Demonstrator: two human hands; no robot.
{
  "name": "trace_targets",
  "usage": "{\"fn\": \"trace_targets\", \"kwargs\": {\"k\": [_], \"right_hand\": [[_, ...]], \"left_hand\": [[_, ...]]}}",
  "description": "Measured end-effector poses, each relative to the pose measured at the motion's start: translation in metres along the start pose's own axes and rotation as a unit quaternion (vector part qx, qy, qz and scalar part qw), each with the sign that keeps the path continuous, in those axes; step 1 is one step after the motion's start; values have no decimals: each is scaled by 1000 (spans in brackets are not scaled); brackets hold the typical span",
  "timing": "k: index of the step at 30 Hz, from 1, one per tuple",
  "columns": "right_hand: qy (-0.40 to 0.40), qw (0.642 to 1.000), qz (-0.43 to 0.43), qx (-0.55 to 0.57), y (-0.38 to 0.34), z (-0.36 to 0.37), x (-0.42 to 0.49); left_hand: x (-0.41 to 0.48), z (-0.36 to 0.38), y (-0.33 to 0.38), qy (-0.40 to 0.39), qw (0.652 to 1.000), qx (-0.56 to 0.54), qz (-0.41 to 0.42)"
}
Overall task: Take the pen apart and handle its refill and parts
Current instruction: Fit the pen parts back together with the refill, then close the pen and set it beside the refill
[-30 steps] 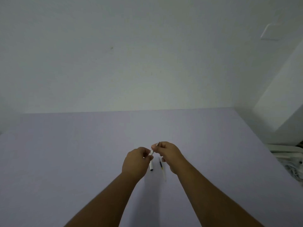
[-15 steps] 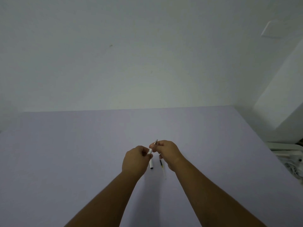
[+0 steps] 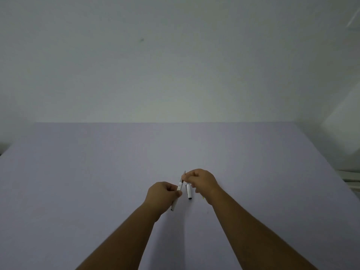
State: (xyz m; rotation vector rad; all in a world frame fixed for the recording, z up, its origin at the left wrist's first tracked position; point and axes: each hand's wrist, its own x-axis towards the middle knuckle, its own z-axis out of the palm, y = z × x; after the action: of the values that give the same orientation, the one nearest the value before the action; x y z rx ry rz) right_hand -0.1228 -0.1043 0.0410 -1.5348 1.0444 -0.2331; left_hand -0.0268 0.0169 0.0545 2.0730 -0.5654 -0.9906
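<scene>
My left hand (image 3: 162, 196) grips a white pen barrel (image 3: 179, 187) that slants up and to the right, its lower end poking out below the fist. My right hand (image 3: 202, 182) pinches the thin dark tip end (image 3: 183, 174) sticking out of the barrel's top. A short white cap (image 3: 188, 191) with a dark end lies on the pale lilac table (image 3: 97, 172) between the two hands. Just below my right wrist a small yellowish bit of another part (image 3: 203, 197) shows; the rest is hidden by the hand.
A plain white wall (image 3: 175, 65) rises behind the table's far edge. White objects (image 3: 352, 177) sit beyond the table's right edge.
My hands have drawn slightly apart, and more of the dark tip end shows above the barrel. The refill on the table is now mostly hidden by my right hand.
</scene>
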Motion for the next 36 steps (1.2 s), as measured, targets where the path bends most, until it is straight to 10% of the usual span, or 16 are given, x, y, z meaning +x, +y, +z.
{"fn": "trace_targets", "kwargs": {"k": [5, 9, 14, 20, 25, 36], "right_hand": [[73, 997, 28, -7, 16, 24, 21], [113, 941, 30, -318, 37, 30, 33], [105, 917, 14, -385, 51, 40, 38], [125, 990, 48, -54, 33, 31, 38], [84, 951, 76, 289, 3, 9, 27], [60, 950, 35, 304, -3, -8, -1]], "left_hand": [[9, -5, -21, 4, 999, -29, -30], [16, -6, -27, -9, 998, -53, -41], [22, -6, -30, -14, 997, -59, -47], [21, -10, -30, -14, 998, -35, -50], [14, -7, -24, -17, 999, -16, -37], [-5, 4, -10, -44, 999, 2, -24]]}}
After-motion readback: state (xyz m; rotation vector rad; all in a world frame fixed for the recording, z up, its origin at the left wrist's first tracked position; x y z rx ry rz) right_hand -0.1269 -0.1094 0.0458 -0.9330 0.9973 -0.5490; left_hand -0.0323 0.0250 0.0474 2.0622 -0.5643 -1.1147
